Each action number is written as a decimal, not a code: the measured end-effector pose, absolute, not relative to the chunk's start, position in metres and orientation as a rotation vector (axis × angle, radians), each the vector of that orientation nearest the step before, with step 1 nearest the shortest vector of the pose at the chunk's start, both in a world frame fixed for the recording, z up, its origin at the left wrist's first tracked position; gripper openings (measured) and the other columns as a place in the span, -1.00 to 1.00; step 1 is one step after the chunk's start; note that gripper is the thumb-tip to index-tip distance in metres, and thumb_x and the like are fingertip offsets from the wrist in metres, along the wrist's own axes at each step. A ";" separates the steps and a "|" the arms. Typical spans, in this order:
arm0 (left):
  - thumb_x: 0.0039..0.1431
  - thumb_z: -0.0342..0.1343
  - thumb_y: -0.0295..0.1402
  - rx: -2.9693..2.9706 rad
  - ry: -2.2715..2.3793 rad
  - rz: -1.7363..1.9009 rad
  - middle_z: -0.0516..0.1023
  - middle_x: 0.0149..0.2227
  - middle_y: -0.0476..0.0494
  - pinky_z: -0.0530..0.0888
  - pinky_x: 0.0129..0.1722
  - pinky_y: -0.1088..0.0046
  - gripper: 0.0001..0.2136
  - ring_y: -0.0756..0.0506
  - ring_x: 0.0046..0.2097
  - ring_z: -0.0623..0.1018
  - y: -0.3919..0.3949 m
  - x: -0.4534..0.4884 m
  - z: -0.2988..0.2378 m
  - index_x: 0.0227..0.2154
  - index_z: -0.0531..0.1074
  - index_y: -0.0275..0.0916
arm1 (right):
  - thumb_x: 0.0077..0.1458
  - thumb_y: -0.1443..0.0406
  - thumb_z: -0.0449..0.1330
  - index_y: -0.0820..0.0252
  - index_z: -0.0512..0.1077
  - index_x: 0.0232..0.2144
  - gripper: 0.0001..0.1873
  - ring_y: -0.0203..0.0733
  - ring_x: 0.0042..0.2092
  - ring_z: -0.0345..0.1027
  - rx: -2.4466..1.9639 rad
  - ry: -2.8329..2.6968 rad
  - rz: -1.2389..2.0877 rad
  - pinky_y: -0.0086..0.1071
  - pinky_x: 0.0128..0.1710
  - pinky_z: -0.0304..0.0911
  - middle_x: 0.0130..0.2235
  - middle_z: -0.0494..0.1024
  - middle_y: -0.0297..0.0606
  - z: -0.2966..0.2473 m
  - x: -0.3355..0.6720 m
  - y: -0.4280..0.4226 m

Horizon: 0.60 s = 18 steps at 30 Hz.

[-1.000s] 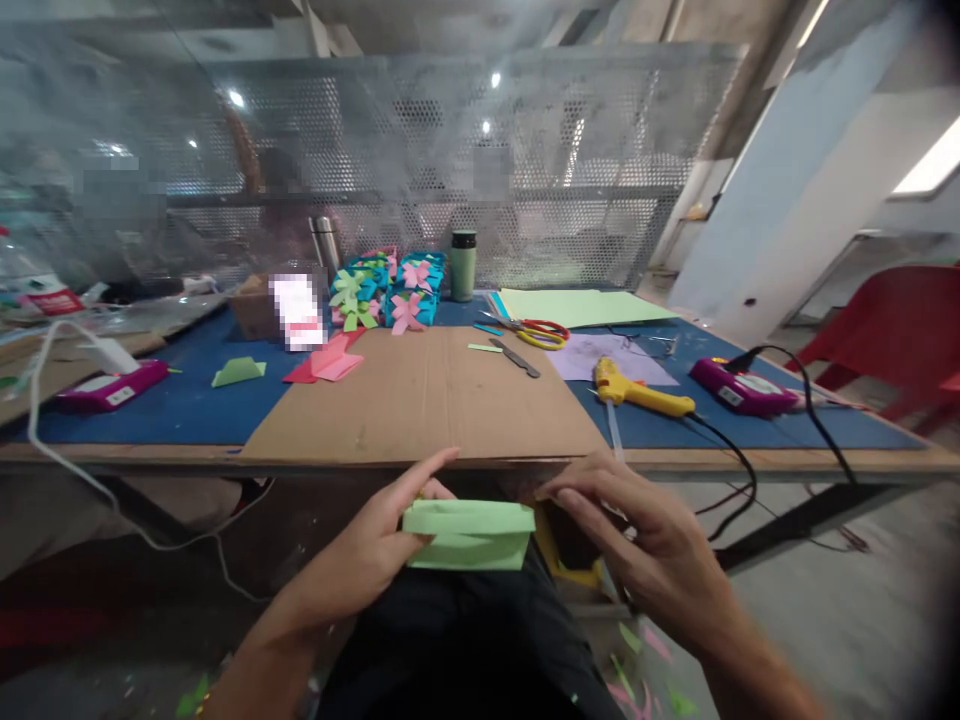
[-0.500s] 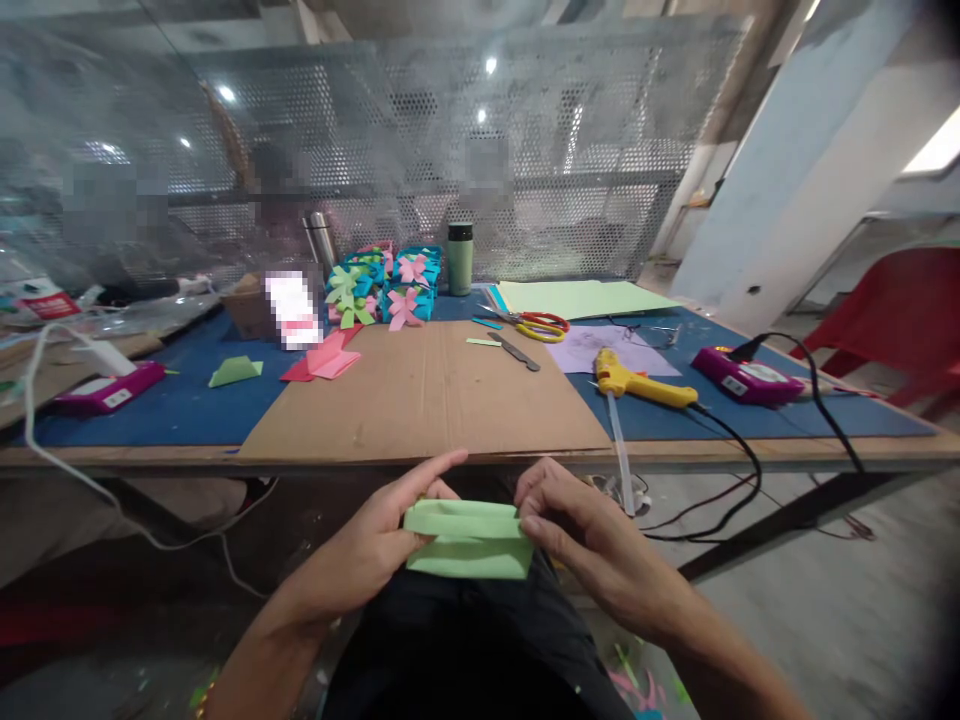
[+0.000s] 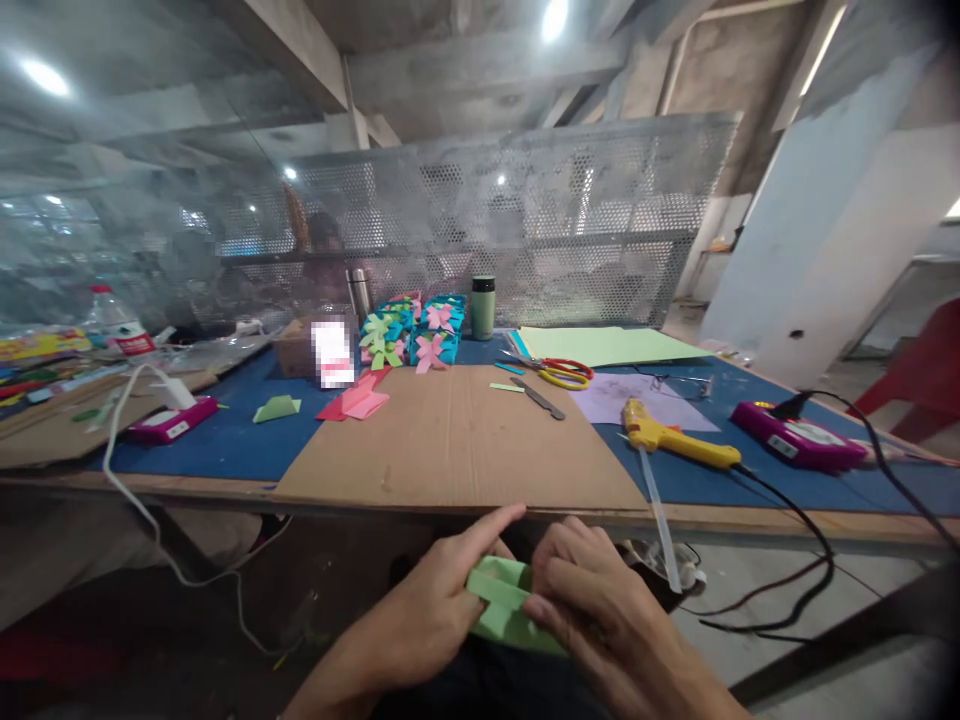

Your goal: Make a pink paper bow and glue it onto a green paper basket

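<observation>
A folded light-green paper (image 3: 501, 600) sits between both hands, low in the view and just in front of the table edge. My left hand (image 3: 435, 615) pinches its left side, index finger stretched toward the table. My right hand (image 3: 592, 610) covers the paper's right part with the fingers curled over it. Most of the paper is hidden under the right hand.
A brown cardboard sheet (image 3: 457, 440) lies on the blue table (image 3: 225, 445). Around it are a yellow glue gun (image 3: 679, 442), red-and-yellow scissors (image 3: 559, 372), a knife (image 3: 541, 399), pink folded paper (image 3: 356, 402), turquoise boxes with paper flowers (image 3: 416, 335), a green cup (image 3: 483, 306) and purple devices (image 3: 799, 440).
The view has tilted up. My right hand has moved left, from the paper's right edge onto the paper, covering much of it, and the hands sit closer together.
</observation>
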State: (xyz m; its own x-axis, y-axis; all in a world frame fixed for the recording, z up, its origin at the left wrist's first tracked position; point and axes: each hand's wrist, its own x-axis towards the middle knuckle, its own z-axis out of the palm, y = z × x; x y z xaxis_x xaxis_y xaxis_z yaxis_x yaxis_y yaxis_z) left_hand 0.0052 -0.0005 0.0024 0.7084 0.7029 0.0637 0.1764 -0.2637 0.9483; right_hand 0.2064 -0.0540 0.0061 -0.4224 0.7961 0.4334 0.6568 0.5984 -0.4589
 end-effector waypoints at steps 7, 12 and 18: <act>0.30 -0.07 -0.50 1.868 0.663 0.608 0.52 -0.05 -0.11 0.37 0.01 0.32 -0.39 -0.11 -0.06 0.49 0.000 0.007 0.001 0.39 0.04 -0.06 | 0.40 0.26 0.03 0.12 0.37 -0.35 -0.76 -0.17 -0.23 0.28 -1.169 -2.242 0.325 -0.22 -0.17 0.10 -0.31 0.45 -0.34 0.014 0.202 -0.053; 0.29 -0.01 -0.48 1.964 0.659 0.622 0.42 0.21 -0.28 0.27 0.21 0.11 -0.28 -0.25 0.20 0.40 -0.004 0.012 -0.013 0.43 -0.17 -0.10 | 0.30 0.35 0.15 0.16 0.32 -0.44 -0.78 -0.20 -0.31 0.30 -1.229 -2.202 0.330 -0.26 -0.22 0.11 -0.38 0.47 -0.36 0.001 0.189 -0.049; 0.25 -0.04 -0.54 1.968 0.667 0.561 0.32 0.30 -0.34 0.21 0.28 0.05 -0.25 -0.27 0.29 0.33 -0.007 0.013 -0.010 0.44 -0.20 -0.14 | 0.27 0.45 0.06 0.16 0.34 -0.37 -0.82 -0.18 -0.28 0.34 -1.128 -2.196 0.258 -0.28 -0.23 0.17 -0.32 0.52 -0.29 -0.009 0.181 -0.045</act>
